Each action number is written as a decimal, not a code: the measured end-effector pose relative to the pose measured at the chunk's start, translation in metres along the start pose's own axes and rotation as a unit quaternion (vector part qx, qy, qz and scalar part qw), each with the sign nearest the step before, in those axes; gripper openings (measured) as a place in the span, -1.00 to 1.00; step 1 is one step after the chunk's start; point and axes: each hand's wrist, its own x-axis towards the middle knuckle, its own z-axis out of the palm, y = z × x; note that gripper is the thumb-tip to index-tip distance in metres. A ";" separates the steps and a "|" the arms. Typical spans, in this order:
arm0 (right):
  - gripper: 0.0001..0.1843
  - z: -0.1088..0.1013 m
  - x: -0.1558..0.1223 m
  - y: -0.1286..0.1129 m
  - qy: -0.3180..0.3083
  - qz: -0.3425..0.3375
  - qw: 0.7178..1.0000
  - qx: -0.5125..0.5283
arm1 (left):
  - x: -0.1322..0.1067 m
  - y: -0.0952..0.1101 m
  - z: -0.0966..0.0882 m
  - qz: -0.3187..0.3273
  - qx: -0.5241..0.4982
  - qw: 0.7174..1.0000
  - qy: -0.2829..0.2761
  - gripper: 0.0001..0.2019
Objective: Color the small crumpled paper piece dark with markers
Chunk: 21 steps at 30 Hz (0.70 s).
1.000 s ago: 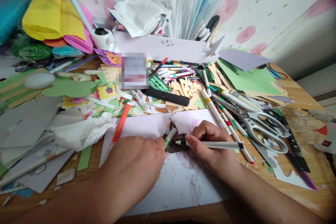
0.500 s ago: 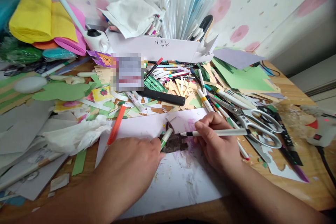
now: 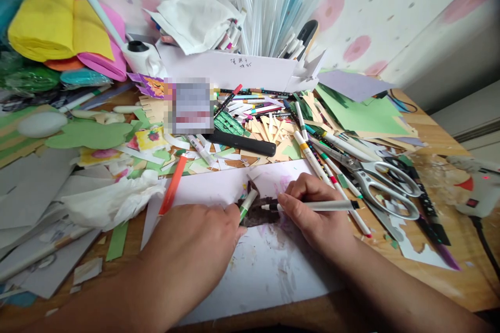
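Observation:
My right hand pinches a white marker with black bands, held nearly level. The marker's tip points left, over a small dark brown cutout. Closed fingers of my left hand grip a green-and-white marker that slants up beside the cutout's left part. The left fingertips are at the cutout's lower left edge, partly covering it. Under both hands lies a white sheet smudged with purple and dark stains.
Silver scissors lie right of my right hand among loose markers. Behind the sheet sit a black-handled tool and paper scraps. A white box with clear sticks stands at the back; a glue gun is far right. An orange strip lies left.
My right hand has shifted slightly left with its marker, bringing the tip further over the dark cutout. My left hand keeps its place and its grip.

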 end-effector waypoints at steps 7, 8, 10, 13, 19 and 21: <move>-0.72 -0.002 0.000 0.000 0.005 0.004 1.000 -0.006 | -0.002 0.001 0.002 -0.001 0.014 1.000 0.013 -0.70; -0.72 -0.002 0.000 0.000 0.001 0.004 1.000 -0.008 | -0.002 0.001 0.001 -0.001 0.017 1.000 0.010 -0.70; -0.71 -0.002 0.000 -0.001 -0.003 0.001 1.000 -0.011 | -0.002 0.001 0.001 0.001 0.019 1.000 0.003 -0.70; -0.72 -0.002 0.000 -0.001 0.007 0.001 1.000 -0.012 | -0.003 0.000 0.000 0.000 0.017 1.000 -0.001 -0.69; -0.72 -0.002 -0.001 0.000 0.006 0.003 1.000 0.002 | -0.002 -0.001 0.002 -0.007 -0.004 1.000 0.005 -0.70; -0.72 -0.001 -0.001 0.000 0.007 0.000 1.000 0.017 | -0.002 -0.001 0.002 -0.008 -0.004 1.000 0.004 -0.70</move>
